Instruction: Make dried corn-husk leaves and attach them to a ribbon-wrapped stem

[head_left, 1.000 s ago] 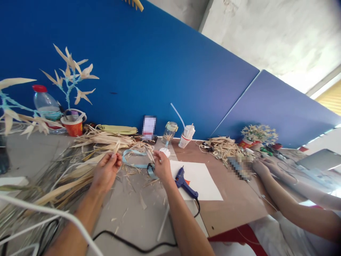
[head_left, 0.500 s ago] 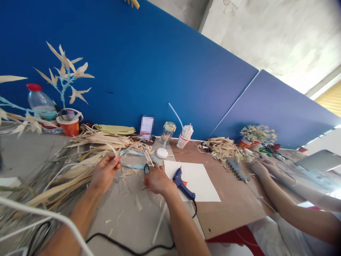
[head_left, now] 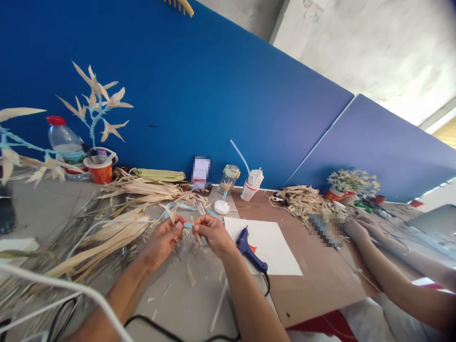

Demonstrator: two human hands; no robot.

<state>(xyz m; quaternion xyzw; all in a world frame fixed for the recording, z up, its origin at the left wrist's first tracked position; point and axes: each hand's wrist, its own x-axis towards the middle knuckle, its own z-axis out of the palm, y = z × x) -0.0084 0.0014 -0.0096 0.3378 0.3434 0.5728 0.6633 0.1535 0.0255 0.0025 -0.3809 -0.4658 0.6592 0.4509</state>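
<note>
My left hand [head_left: 164, 243] is pinched closed on a pale corn husk strip [head_left: 171, 214], whose tip sticks up above the fingers. Close beside it, my right hand [head_left: 214, 233] pinches another narrow husk piece [head_left: 193, 221] between thumb and fingers. A light blue ribbon [head_left: 180, 205] lies on the table just beyond both hands. Behind my right hand stands a small husk flower on a white round base [head_left: 221, 207]. Dry corn husks [head_left: 107, 227] are heaped left of my left hand. The scissors do not show clearly.
A blue glue gun [head_left: 250, 249] lies on white paper [head_left: 285, 256] at right. Behind stand a phone [head_left: 201, 173], a glass jar [head_left: 231, 172] and a paper cup [head_left: 248, 191]. A red cup [head_left: 99, 172] holds a husk plant. A co-worker's hands [head_left: 358, 230] are far right.
My right hand has let go of the scissors and now pinches a husk piece. My left hand has moved right, so the two hands are closer together. The view has shifted slightly.
</note>
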